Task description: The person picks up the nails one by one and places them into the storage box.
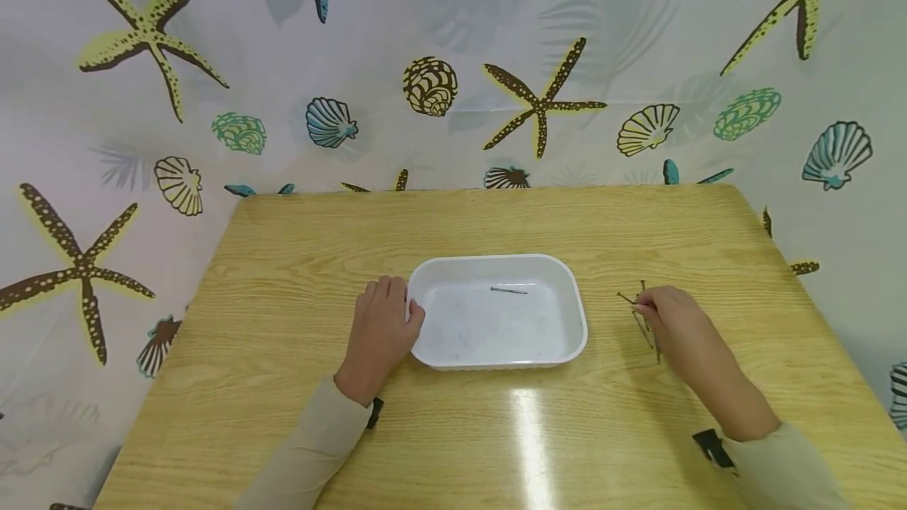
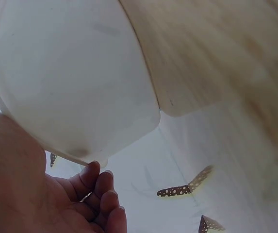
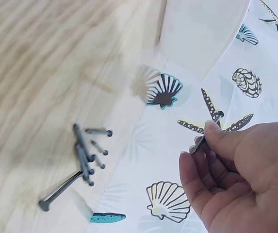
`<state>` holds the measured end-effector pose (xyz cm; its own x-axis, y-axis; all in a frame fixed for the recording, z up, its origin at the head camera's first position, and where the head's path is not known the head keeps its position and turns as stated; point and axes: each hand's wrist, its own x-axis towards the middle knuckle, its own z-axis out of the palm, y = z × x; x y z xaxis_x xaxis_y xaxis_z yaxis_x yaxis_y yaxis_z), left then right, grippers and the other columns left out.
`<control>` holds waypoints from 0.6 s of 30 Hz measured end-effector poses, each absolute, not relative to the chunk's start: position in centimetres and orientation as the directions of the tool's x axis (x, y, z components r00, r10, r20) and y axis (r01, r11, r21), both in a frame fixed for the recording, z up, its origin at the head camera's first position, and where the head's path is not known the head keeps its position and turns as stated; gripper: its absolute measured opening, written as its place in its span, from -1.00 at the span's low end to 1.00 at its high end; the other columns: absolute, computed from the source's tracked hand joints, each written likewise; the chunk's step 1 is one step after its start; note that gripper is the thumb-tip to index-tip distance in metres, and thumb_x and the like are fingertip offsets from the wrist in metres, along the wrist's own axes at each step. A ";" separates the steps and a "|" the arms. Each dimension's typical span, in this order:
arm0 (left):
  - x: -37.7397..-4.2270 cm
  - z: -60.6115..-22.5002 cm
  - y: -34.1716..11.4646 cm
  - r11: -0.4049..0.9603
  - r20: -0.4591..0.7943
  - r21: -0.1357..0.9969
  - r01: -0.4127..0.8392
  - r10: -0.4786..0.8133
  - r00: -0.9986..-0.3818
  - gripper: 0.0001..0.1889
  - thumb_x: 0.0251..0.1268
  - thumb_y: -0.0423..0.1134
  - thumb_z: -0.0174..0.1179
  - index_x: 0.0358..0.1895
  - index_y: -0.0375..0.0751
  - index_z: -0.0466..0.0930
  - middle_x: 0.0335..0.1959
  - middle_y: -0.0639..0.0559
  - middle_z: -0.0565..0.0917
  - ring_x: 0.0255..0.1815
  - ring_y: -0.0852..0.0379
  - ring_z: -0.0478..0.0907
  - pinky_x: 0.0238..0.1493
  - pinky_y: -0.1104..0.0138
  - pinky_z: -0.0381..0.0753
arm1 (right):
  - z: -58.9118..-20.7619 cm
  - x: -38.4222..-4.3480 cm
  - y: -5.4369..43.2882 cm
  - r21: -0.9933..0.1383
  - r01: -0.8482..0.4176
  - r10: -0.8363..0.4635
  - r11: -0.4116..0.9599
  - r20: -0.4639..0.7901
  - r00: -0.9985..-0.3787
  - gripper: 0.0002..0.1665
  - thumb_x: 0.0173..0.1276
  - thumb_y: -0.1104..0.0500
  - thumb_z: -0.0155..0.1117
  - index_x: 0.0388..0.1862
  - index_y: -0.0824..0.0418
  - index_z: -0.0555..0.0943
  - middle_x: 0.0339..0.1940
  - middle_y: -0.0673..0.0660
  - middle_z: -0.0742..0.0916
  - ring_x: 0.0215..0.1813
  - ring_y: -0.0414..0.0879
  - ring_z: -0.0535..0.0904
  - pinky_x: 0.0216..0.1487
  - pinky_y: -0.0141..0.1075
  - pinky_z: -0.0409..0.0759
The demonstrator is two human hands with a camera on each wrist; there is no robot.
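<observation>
A white plastic tray [image 1: 482, 341] stands on the table with a single nail [image 1: 509, 290] lying inside it. At the tray's left rim, my left hand [image 1: 383, 321] grips the edge, its thumb over the rim. The left wrist view shows the fingertips [image 2: 94, 166] right at the tray's wall. To the right of the tray, my right hand [image 1: 676, 329] pinches a nail [image 3: 220, 115] between thumb and fingertips, its head sticking out. Below that hand, several loose nails [image 3: 83, 150] lie in a small pile on the wood, partly hidden by it in the head view.
The wooden table [image 1: 319, 234] has its far edge against a cloth [image 1: 453, 148] printed with starfish and shells. More of this cloth hangs along the left and right sides.
</observation>
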<state>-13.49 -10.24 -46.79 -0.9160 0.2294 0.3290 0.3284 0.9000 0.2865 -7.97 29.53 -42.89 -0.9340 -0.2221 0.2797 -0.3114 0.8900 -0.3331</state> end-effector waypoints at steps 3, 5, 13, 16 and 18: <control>-13.5 -46.8 -10.2 0.898 0.324 0.294 0.326 0.228 -0.918 -0.87 0.20 -0.19 -0.01 -0.41 -0.15 0.32 -0.48 0.04 0.32 -0.45 0.06 0.22 -0.40 0.26 0.19 | -42.6 -8.1 28.8 -0.327 -0.334 -0.238 0.884 0.301 -0.923 -0.96 0.27 0.39 0.17 -0.30 0.34 0.50 -0.39 0.13 0.55 -0.31 -0.02 0.44 -0.34 -0.14 0.44; -13.5 -46.9 -10.2 0.899 0.323 0.293 0.325 0.227 -0.919 -0.87 0.20 -0.19 -0.01 -0.41 -0.16 0.32 -0.47 0.03 0.32 -0.44 0.06 0.22 -0.39 0.26 0.19 | -42.5 -8.2 28.3 -0.322 -0.351 -0.246 0.879 0.324 -0.913 -0.95 0.25 0.39 0.19 -0.31 0.33 0.51 -0.39 0.13 0.56 -0.30 -0.01 0.46 -0.33 -0.13 0.46; -13.6 -46.8 -10.2 0.901 0.335 0.281 0.330 0.230 -0.914 -0.87 0.20 -0.19 -0.01 -0.40 -0.17 0.33 -0.47 0.02 0.33 -0.45 0.05 0.23 -0.40 0.26 0.20 | -42.4 -8.7 26.6 -0.316 -0.421 -0.284 0.850 0.399 -0.872 -0.90 0.20 0.42 0.22 -0.31 0.32 0.51 -0.37 0.14 0.57 -0.23 0.02 0.49 -0.29 -0.14 0.51; -13.5 -46.8 -10.2 0.904 0.330 0.278 0.326 0.228 -0.916 -0.87 0.19 -0.19 -0.01 -0.41 -0.17 0.33 -0.48 0.02 0.33 -0.45 0.05 0.23 -0.40 0.26 0.20 | -42.5 -8.8 25.9 -0.310 -0.433 -0.296 0.846 0.402 -0.867 -0.90 0.21 0.41 0.22 -0.30 0.32 0.51 -0.35 0.14 0.57 -0.23 0.02 0.48 -0.27 -0.14 0.50; -13.5 -46.8 -10.2 0.904 0.326 0.280 0.323 0.227 -0.918 -0.87 0.19 -0.20 -0.01 -0.41 -0.17 0.33 -0.48 0.02 0.33 -0.45 0.05 0.23 -0.40 0.26 0.20 | -42.5 -8.9 25.4 -0.306 -0.435 -0.301 0.847 0.399 -0.866 -0.90 0.22 0.39 0.22 -0.29 0.31 0.51 -0.33 0.14 0.57 -0.21 0.02 0.47 -0.26 -0.14 0.50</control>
<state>-13.47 -10.19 -46.83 -0.9177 0.2267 0.3263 0.3230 0.9039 0.2804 -8.86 25.42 -42.53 -0.8664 -0.3007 0.3986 -0.4348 0.8468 -0.3063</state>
